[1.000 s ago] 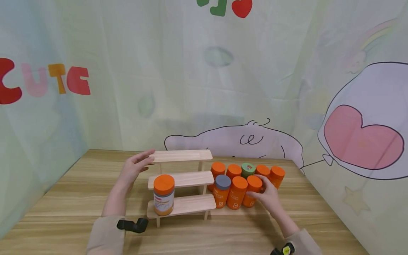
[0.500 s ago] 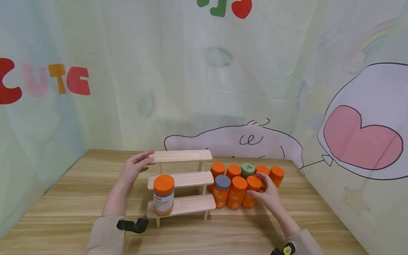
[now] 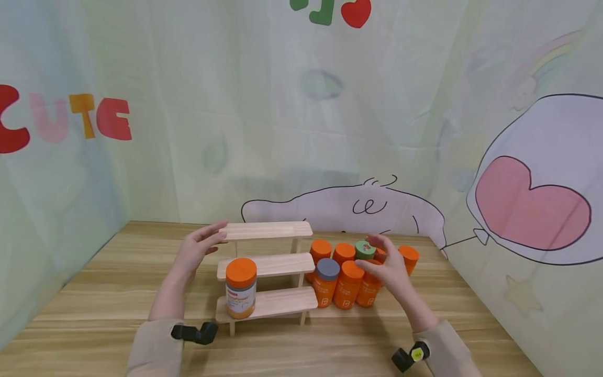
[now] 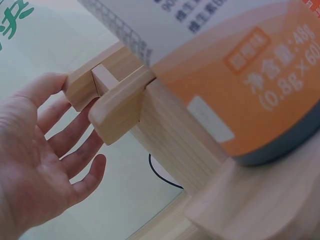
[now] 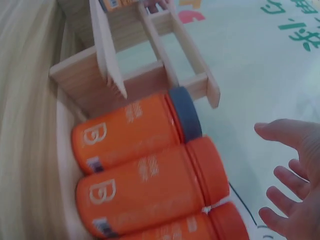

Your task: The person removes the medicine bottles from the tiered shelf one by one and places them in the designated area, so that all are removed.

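A three-tier wooden display rack (image 3: 268,264) stands on the table. My left hand (image 3: 193,255) holds the left end of its top tier, the thumb on one side and fingertips on the other, as the left wrist view shows. On the lowest tier stands a jar with an orange lid and white label (image 3: 241,289). My right hand (image 3: 390,266) is over the orange bottles, fingers apart and slightly bent, nothing between them. Beneath it are a green-lidded bottle (image 3: 365,250) and an orange bottle (image 3: 369,289), partly covered by the hand.
Right of the rack, several orange bottles stand in two rows, including a grey-lidded one (image 3: 326,285) and one at the far right (image 3: 409,256). They stand on a pale wooden base (image 5: 62,200). A printed cloth (image 3: 264,131) hangs behind the table.
My right hand has lifted away from the front-row orange bottle and moved up and slightly left, towards the green lid. The left hand keeps its place on the rack.
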Demonstrator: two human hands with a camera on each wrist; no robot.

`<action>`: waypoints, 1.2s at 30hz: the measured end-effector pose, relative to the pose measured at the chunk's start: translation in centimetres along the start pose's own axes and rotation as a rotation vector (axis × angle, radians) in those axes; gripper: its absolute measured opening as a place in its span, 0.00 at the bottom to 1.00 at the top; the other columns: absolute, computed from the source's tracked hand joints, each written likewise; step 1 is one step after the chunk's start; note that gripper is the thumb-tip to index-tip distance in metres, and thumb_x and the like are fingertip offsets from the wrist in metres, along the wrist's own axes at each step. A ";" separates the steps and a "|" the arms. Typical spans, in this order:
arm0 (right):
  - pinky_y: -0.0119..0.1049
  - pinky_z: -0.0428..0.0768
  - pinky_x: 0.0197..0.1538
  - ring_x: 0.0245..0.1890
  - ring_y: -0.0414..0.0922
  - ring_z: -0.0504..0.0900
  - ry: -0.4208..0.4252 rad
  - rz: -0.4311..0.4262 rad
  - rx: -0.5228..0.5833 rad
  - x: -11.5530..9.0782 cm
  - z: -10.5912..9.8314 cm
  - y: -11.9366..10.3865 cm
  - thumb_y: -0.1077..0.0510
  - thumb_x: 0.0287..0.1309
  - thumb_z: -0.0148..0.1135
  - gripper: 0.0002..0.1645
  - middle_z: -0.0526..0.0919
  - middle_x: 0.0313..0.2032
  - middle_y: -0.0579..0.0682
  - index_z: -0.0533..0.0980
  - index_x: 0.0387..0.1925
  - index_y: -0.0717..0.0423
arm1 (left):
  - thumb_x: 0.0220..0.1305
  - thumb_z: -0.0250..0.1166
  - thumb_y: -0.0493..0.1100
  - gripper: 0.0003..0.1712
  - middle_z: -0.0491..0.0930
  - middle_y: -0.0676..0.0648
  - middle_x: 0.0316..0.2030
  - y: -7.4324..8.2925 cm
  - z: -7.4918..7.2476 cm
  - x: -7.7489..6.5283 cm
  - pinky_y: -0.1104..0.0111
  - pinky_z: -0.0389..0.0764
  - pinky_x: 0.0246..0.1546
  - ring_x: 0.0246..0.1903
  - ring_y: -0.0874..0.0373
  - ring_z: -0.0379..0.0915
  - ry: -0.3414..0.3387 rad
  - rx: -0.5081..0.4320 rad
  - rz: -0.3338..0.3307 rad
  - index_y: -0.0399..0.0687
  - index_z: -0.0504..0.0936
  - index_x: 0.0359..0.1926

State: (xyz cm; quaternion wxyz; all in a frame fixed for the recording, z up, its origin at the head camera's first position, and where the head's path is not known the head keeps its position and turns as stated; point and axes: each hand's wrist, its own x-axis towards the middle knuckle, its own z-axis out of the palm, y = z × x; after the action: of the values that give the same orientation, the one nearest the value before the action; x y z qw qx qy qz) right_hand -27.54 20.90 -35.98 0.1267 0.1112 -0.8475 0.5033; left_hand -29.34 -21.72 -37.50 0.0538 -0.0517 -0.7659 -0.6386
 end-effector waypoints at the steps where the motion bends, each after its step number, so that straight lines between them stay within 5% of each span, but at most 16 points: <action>1: 0.54 0.70 0.65 0.64 0.58 0.70 -0.003 -0.003 0.006 0.2 0.3 -0.4 0.61 0.50 0.74 0.41 0.73 0.63 0.60 0.66 0.64 0.59 | 0.71 0.56 0.56 0.35 0.61 0.41 0.72 0.0 0.0 0.0 0.68 0.70 0.57 0.44 0.80 0.69 0.001 0.000 0.000 0.44 0.64 0.72; 20: 0.52 0.72 0.63 0.62 0.51 0.73 -0.137 -0.184 0.145 1.0 8.6 -7.3 0.61 0.50 0.74 0.39 0.76 0.61 0.54 0.69 0.64 0.56 | 0.71 0.57 0.55 0.35 0.61 0.40 0.72 0.1 0.0 -0.1 0.55 0.67 0.64 0.43 0.80 0.69 -0.004 -0.024 -0.005 0.43 0.64 0.72; 36: 0.43 0.74 0.62 0.63 0.48 0.73 -0.469 -0.181 0.236 -0.5 15.8 -9.0 0.53 0.52 0.74 0.45 0.74 0.64 0.49 0.64 0.69 0.50 | 0.70 0.58 0.55 0.35 0.66 0.39 0.69 0.0 0.0 -0.1 0.64 0.70 0.58 0.43 0.75 0.73 0.012 -0.021 -0.008 0.44 0.66 0.71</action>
State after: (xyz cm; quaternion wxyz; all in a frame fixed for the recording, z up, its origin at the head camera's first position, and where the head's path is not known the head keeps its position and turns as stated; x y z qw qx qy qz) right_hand -25.80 2.79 -35.99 -0.0423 0.3138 -0.7760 0.5455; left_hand -29.21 -21.77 -37.49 0.0553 -0.0454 -0.7591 -0.6471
